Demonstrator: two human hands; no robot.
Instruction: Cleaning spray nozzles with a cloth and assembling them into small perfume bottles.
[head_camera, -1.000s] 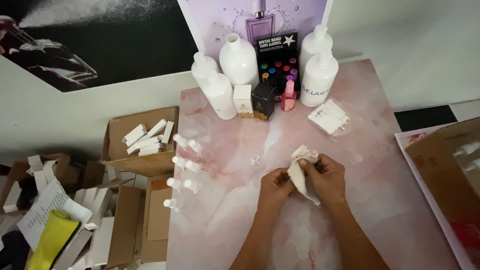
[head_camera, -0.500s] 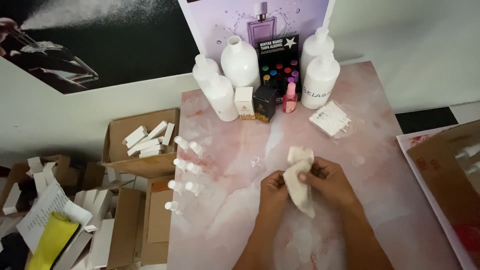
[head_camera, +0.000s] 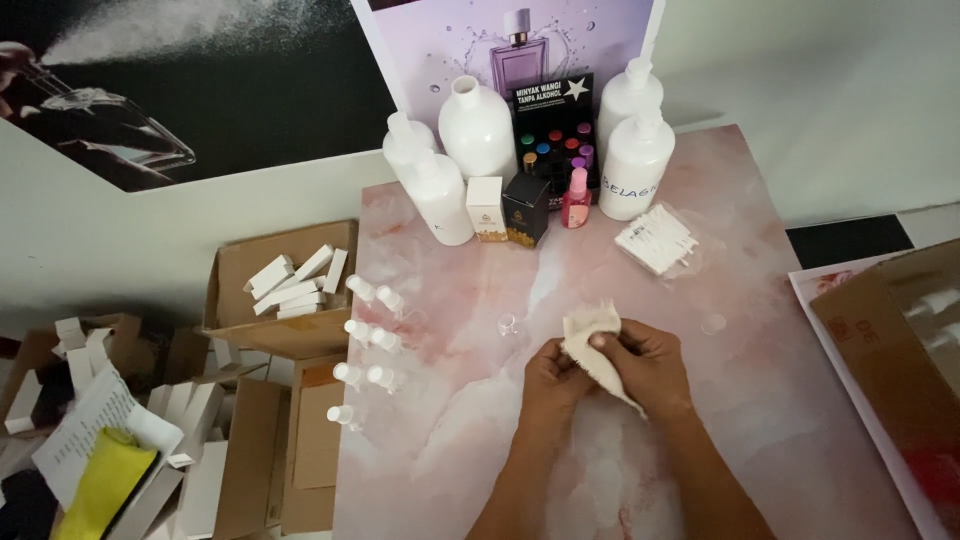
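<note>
While the left hand pinches one edge, the right hand clamps the cream cloth above the pink marbled tabletop.

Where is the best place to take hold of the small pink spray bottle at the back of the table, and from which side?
Grip the pink spray bottle by its upright body, coming from the front. A black box stands close on its left, a big white bottle on its right and a display behind, so only the near side seems free.

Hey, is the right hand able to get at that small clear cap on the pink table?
Probably yes: the right hand holds the cream cloth, but bare pink table lies between it and the small clear cap.
</note>
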